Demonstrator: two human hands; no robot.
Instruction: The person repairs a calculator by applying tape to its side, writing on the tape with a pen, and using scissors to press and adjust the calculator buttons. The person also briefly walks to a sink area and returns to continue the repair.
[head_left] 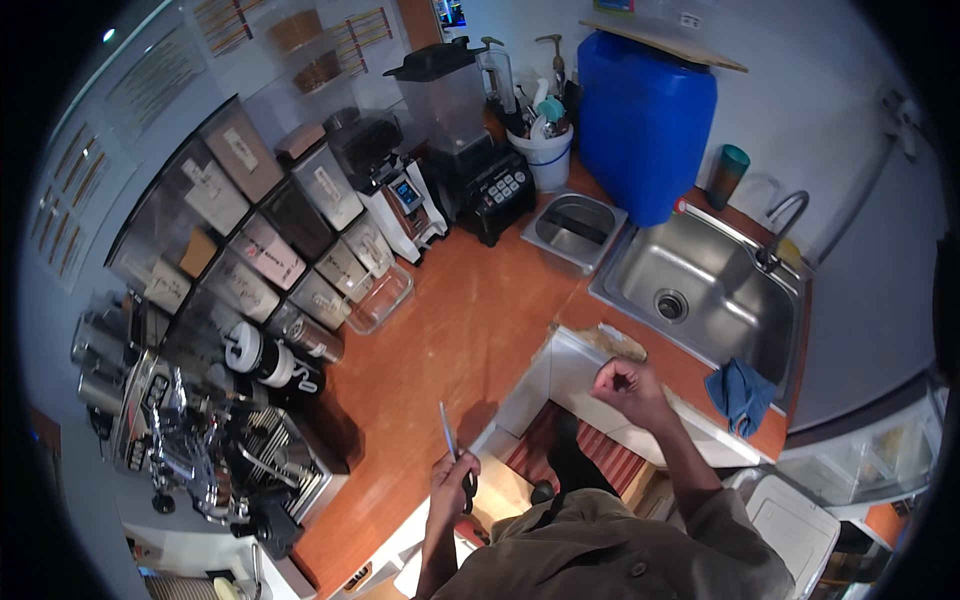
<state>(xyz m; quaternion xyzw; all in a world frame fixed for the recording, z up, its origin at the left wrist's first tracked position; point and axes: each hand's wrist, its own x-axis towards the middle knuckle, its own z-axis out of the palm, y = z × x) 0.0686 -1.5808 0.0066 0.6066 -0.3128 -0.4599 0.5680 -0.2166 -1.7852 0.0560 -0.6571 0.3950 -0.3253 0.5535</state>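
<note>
My left hand (453, 474) is closed around a pair of scissors (447, 430), over the front edge of the orange-brown wooden counter (440, 330). The narrow silver blades point up and away, and part of the black handle shows below the fingers. My right hand (628, 388) is raised near the counter's inner corner, its fingers curled together. Whatever those fingers hold, if anything, is too small or hidden to make out. A worn, chipped patch (620, 343) of the counter edge lies just beyond it.
An espresso machine (180, 450) and stacked ingredient bins (265, 250) line the left. Farther back stand a blender (485, 190), a white tool bucket (545, 158) and a blue jerrycan (640, 130). Rightward are a metal container (560, 255), a steel sink (720, 320) and a blue cloth (740, 397).
</note>
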